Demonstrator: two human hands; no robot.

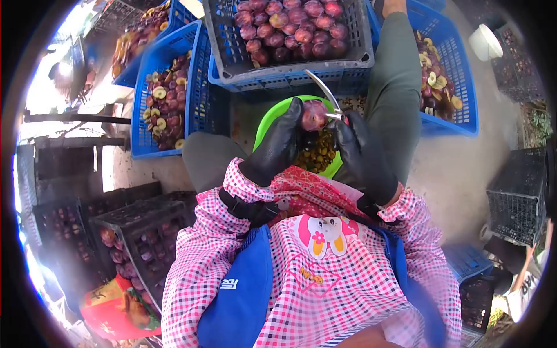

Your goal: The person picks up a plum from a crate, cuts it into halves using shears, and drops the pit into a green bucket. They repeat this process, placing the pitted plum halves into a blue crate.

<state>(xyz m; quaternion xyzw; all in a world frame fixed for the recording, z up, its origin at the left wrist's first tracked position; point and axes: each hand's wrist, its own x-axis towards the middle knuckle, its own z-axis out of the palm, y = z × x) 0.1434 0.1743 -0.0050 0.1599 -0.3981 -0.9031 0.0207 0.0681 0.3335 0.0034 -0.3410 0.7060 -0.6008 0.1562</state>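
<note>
In my left hand [278,136], black-gloved, a dark red plum [314,115] is gripped between thumb and fingers. My right hand [362,145], also black-gloved, is closed round a metal hand tool with two prongs [326,90]. One long curved prong points up and away; the shorter one reaches the plum's right side. The tool's handle is mostly hidden in the glove. Below both hands stands a bright green basin [264,119] with brownish-yellow fruit stones [316,153] in it. Straight ahead, a dark crate [360,62] of whole plums [293,29] rests on a blue crate.
Blue crates of cut plums stand at the left [139,124] and right [467,110]. Dark crates [145,232] with whole plums are at the lower left, near a red bag [116,310]. A black crate [516,197] and a white bucket [486,42] stand to the right.
</note>
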